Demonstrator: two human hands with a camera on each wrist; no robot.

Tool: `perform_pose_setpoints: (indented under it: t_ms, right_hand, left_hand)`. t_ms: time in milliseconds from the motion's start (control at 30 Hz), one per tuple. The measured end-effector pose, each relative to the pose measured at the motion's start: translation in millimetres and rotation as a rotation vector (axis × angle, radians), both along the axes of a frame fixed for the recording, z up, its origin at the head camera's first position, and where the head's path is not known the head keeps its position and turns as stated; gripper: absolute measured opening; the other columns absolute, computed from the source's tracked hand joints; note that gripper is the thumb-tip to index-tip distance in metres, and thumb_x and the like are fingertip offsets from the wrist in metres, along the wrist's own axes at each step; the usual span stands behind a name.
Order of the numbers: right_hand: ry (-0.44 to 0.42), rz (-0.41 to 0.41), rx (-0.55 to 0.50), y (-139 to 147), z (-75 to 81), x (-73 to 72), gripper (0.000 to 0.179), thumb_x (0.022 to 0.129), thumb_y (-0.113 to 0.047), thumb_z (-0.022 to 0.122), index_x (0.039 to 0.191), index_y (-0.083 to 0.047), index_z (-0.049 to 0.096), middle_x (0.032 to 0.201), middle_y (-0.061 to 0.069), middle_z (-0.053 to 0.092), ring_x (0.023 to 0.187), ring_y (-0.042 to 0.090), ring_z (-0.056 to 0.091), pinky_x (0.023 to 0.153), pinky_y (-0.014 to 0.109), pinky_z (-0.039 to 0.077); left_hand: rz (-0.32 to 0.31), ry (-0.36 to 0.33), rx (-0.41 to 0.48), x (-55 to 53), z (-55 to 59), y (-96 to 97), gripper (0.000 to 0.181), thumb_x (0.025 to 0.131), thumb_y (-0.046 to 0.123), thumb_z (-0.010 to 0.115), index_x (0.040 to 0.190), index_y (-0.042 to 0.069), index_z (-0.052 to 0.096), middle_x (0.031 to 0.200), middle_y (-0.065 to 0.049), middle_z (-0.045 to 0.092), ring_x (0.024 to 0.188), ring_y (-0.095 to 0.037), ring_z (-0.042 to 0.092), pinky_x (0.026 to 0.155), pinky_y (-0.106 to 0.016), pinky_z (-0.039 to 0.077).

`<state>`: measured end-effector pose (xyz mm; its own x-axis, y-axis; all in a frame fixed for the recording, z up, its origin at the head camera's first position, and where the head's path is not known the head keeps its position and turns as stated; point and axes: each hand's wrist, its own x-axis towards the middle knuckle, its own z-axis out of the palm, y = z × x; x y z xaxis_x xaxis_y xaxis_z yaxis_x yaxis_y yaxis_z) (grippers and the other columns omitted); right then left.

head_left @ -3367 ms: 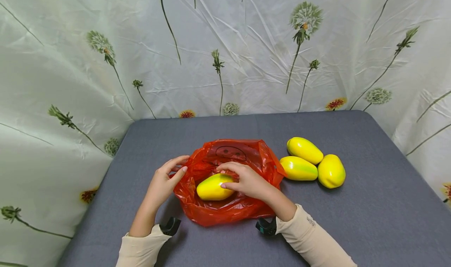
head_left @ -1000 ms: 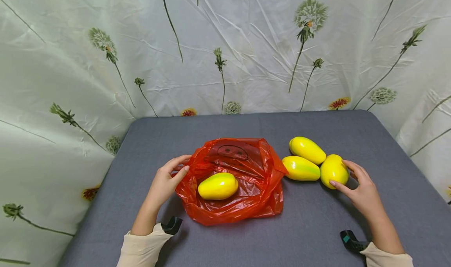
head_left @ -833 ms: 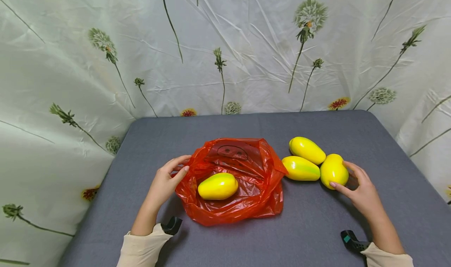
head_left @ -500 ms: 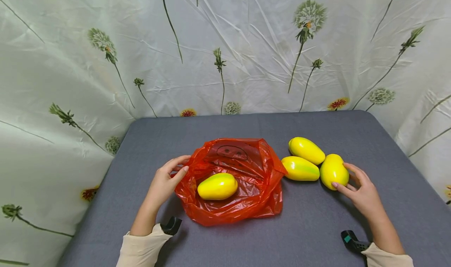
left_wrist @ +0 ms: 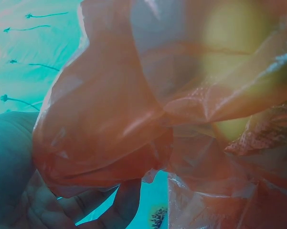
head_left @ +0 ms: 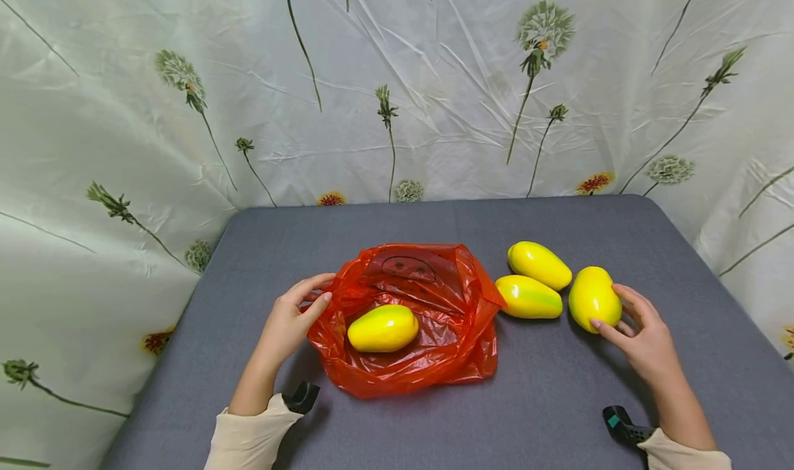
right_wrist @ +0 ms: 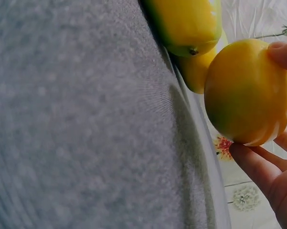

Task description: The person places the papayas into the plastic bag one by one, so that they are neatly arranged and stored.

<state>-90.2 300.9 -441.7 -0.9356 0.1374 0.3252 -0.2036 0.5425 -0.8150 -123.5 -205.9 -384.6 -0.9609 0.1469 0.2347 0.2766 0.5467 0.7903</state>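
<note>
At the right of the head view, my right hand [head_left: 645, 335] grips a yellow papaya [head_left: 594, 299] between thumb and fingertips. The right wrist view shows the papaya [right_wrist: 250, 93] with the thumb on one side and fingers on the other. My left hand [head_left: 290, 322] holds the left rim of a red plastic bag [head_left: 403, 380], which stands with its mouth wide. Inside the bag lies one papaya [head_left: 382, 329], visible through the film in the left wrist view. Part of the left fingers is hidden behind the bag.
Two more papayas, an upper one [head_left: 540, 265] and a lower one [head_left: 529, 297], lie side by side just right of the bag. The grey cloth-covered table [head_left: 527, 415] ends at a flower-printed curtain [head_left: 446, 111] behind and at both sides.
The right hand left the papaya in the bag and went right to another papaya. It now grips that one, which has shifted slightly right, apart from its neighbours. The left hand stayed at the rim.
</note>
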Motion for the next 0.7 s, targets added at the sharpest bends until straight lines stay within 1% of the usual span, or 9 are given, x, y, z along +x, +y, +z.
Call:
perform_pose_setpoints:
  t_ms: [267, 500, 567, 700]
  right_hand:
    - [0.023, -0.01, 0.007, -3.9, 8.1, 2.4, 0.071, 0.073, 0.007, 0.069, 0.136, -0.004, 0.037, 0.131, -0.006, 0.035, 0.11, -0.003, 0.037, 0.075, 0.003, 0.035]
    - [0.07, -0.007, -0.006, -2.9, 5.6, 0.8, 0.073, 0.072, 0.008, 0.07, 0.136, -0.008, 0.039, 0.133, 0.001, 0.036, 0.11, -0.001, 0.039, 0.076, 0.003, 0.035]
    - [0.082, -0.008, 0.009, -4.6, 6.3, 0.8, 0.074, 0.071, 0.008, 0.07, 0.136, -0.008, 0.039, 0.134, 0.002, 0.036, 0.111, 0.0, 0.039, 0.076, 0.003, 0.035]
    - [0.098, -0.006, 0.018, -13.6, 15.5, 3.1, 0.076, 0.068, 0.011, 0.071, 0.135, -0.006, 0.04, 0.134, 0.003, 0.037, 0.111, 0.0, 0.04, 0.076, 0.004, 0.036]
  left_hand:
    - [-0.001, -0.004, -0.003, -0.1, -0.3, 0.1, 0.032, 0.088, 0.022, 0.059, 0.119, 0.017, 0.058, 0.113, -0.002, 0.058, 0.089, -0.016, 0.055, 0.076, -0.036, 0.047]
    - [-0.004, 0.009, -0.006, -1.0, -0.4, 0.5, 0.032, 0.088, 0.021, 0.059, 0.119, 0.016, 0.059, 0.112, -0.002, 0.058, 0.089, -0.017, 0.056, 0.076, -0.036, 0.047]
    - [-0.006, 0.009, -0.007, -1.1, -0.5, 0.7, 0.031, 0.088, 0.021, 0.059, 0.119, 0.016, 0.059, 0.111, -0.002, 0.058, 0.089, -0.016, 0.056, 0.076, -0.036, 0.047]
    - [-0.006, 0.008, -0.008, -1.1, -0.5, 1.1, 0.031, 0.087, 0.019, 0.06, 0.118, 0.016, 0.059, 0.111, -0.002, 0.058, 0.088, -0.016, 0.055, 0.075, -0.036, 0.048]
